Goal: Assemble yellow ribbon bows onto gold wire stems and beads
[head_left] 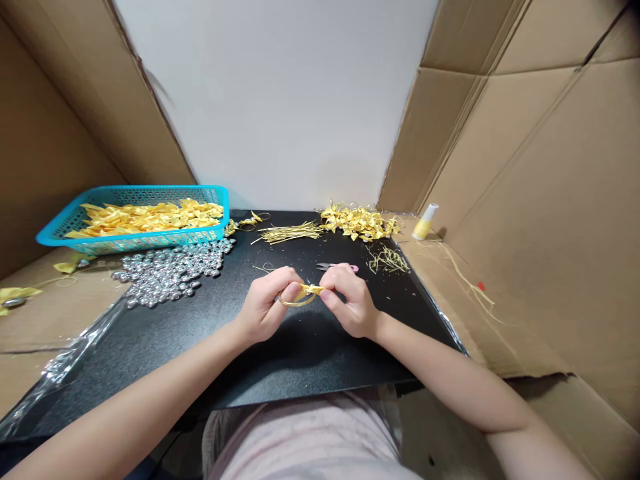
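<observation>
Both my hands meet over the middle of the black table (240, 373), pinching a small yellow ribbon bow (311, 289) between them. My left hand (273, 303) grips the bow's left end, and a loop of gold cord (300, 304) hangs from there. On the other side, my right hand (350, 300) has thumb and fingertips closed on the right end. Fingers cover part of the bow. Just beyond my right hand lie small scissors (326, 267) with pink handles, partly hidden by it.
At the left, a blue basket (45, 235) holds yellow ribbon pieces, with many silver beads (165, 273) before it. Gold cord lengths (290, 232), a heap of yellow bows (357, 220) and cord scraps (389, 260) lie farther back. A thread cone (425, 223) stands right, near cardboard walls (540, 200).
</observation>
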Demonstrator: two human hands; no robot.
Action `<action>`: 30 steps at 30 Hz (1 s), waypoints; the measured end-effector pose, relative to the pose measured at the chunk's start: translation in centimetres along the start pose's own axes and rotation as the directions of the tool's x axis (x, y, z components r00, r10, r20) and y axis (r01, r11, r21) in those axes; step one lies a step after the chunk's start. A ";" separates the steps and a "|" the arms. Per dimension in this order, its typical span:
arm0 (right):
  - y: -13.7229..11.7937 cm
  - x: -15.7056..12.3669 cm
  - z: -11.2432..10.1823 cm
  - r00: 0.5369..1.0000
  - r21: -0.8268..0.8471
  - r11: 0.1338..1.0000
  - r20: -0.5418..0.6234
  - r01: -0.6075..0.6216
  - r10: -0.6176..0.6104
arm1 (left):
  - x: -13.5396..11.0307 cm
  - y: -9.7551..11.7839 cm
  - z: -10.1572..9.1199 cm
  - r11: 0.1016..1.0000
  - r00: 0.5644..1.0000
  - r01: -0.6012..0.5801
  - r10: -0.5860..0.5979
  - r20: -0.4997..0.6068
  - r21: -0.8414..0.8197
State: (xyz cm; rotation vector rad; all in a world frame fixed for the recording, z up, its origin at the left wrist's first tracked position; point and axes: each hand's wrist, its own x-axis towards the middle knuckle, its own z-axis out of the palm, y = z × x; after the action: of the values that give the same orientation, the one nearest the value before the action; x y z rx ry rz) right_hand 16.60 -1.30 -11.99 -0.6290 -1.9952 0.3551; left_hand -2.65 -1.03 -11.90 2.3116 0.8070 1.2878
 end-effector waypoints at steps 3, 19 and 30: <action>0.0 0.0 0.0 0.997 -0.040 0.996 -0.020 0.080 -0.080 | -0.1 0.1 0.1 0.996 0.997 -0.064 0.066 -0.037 0.059; -0.2 0.0 0.6 0.986 0.199 0.966 0.043 -0.167 0.162 | 0.2 0.6 0.0 0.988 0.996 0.080 -0.073 0.054 -0.135; -0.5 0.3 1.0 0.920 0.554 0.739 0.159 -0.383 0.357 | 0.2 1.2 0.2 0.900 0.980 0.198 -0.175 0.096 -0.387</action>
State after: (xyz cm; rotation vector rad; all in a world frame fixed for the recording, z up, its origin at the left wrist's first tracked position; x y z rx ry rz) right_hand 15.49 -1.56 -11.98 -0.6177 -1.6544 1.1823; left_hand -2.04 -1.79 -11.19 1.8933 0.6584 1.1680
